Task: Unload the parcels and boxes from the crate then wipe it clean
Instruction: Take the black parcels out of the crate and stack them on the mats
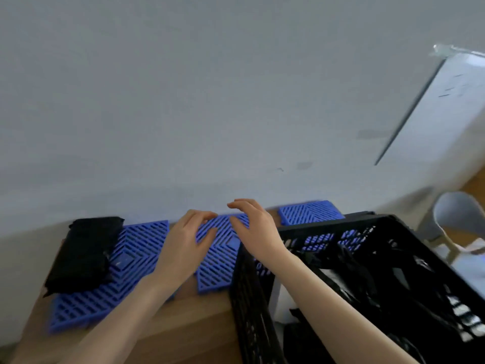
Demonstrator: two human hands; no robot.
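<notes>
Crate (pixel 328 225): a black slatted one that stands at the right end of the wooden worktop (pixel 183 329), its near part running off the bottom edge of the view. Inside lie dark wrapped parcels (pixel 367 274), too blurred to count, and something white (pixel 282 303) sits against the left wall.

Just left of the crate's far corner is the right hand (pixel 253 228). Its forearm crosses over the crate's left rim. The fingers are spread and loosely bent, clasping nothing, and hang just above a blue grid mat (pixel 217 261); whether the tips touch it cannot be told.

The left hand (pixel 187 244) lies beside it, palm down on the same mat, with its fingers (pixel 207 216) relaxed and holding nothing.

A second blue grid mat (pixel 118 282) lies to the left on the worktop, and a black parcel (pixel 84 250) rests on its far left part, hanging over the mat's edge. A third blue mat (pixel 311 212) shows behind the crate, against the wall.

The pale grey wall (pixel 183 101) fills the upper view. At the right a white board (pixel 451 109) leans along it, with a grey chair (pixel 458 214) below, beyond the crate.
</notes>
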